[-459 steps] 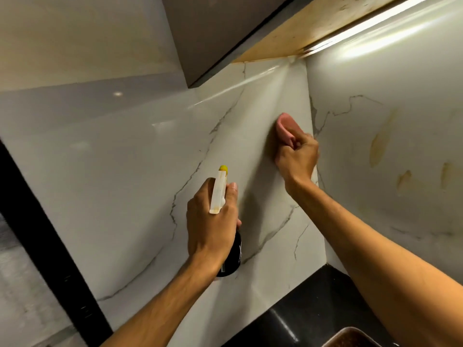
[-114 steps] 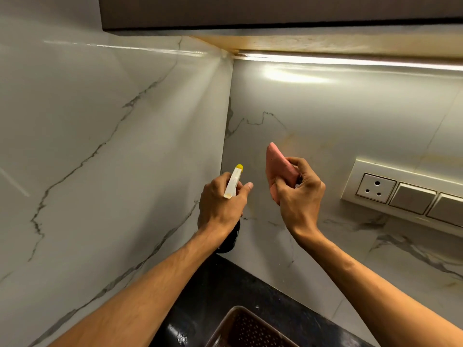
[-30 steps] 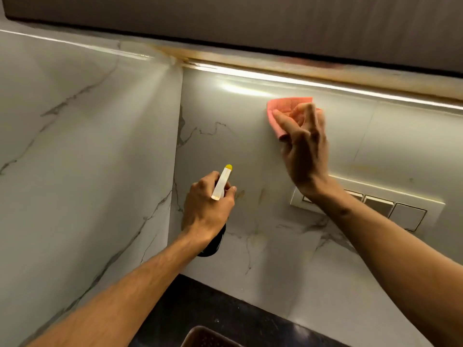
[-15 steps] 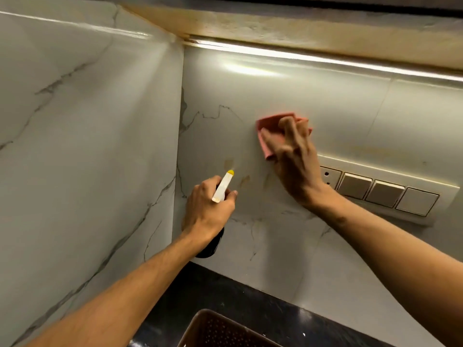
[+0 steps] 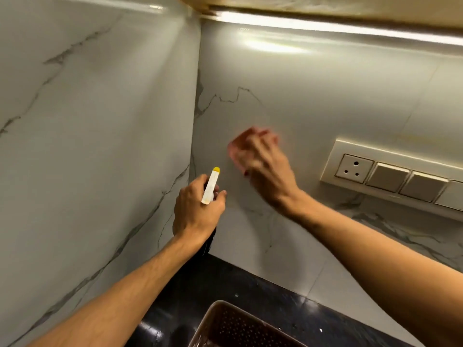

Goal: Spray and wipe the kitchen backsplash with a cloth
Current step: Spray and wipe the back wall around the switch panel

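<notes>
Your right hand (image 5: pixel 265 169) presses a pink cloth (image 5: pixel 241 146) flat against the marble backsplash (image 5: pixel 313 96), fingers spread over the fabric and holding it to the wall. Hand and cloth are both blurred. The cloth sits on the rear panel, between the inside corner and the switch plate (image 5: pixel 390 171), near neither edge of the panel, with a grey vein running above it.

Your left hand (image 5: pixel 198 211) is closed around a spray bottle (image 5: pixel 211 186), fingers wrapped on its neck. The white sprayer head with its yellow tip points up toward the wall, just below and left of the cloth; the dark body of the bottle shows under your wrist. The bottle is held in the air, close to the corner where the two marble panels meet.

A light strip (image 5: pixel 325 25) glows along the top of the rear panel, under the cabinet. Below, a black counter (image 5: pixel 250 284) meets the wall, and a brown perforated basket (image 5: pixel 238 326) stands on it at the bottom edge of the view.
</notes>
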